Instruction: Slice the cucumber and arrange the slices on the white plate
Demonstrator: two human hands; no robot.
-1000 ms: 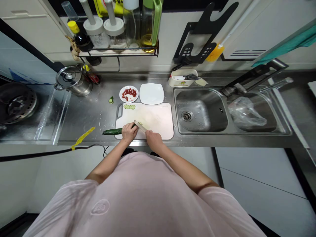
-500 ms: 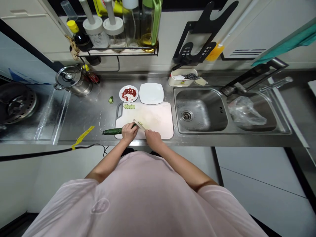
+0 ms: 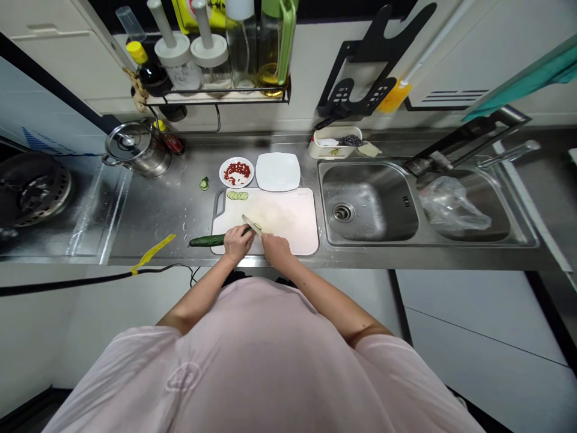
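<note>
A long green cucumber (image 3: 206, 240) lies across the near left part of a white cutting board (image 3: 293, 222). Its right end is gripped by my left hand (image 3: 238, 242), whose fingers curl over it. My right hand (image 3: 276, 249) is closed round the handle of a knife (image 3: 250, 224); the blade points up and left, at the cut end of the cucumber. Just right of the blade is a cut slice (image 3: 258, 227). Several thin cucumber slices (image 3: 237, 195) overlap in a row at the board's far left corner.
Behind the board stand a plate of chopped red pieces (image 3: 237, 172) and a white square plate (image 3: 277, 171). Cucumber scraps (image 3: 204, 183) lie on the counter. A steel pot (image 3: 135, 148) is at the left, a double sink (image 3: 369, 201) at the right, and a bottle rack (image 3: 216, 96) above.
The knife and my right hand have shifted slightly left against the board, and the blade's angle has changed a little. My left hand keeps its hold on the cucumber. The whole view has drifted slightly.
</note>
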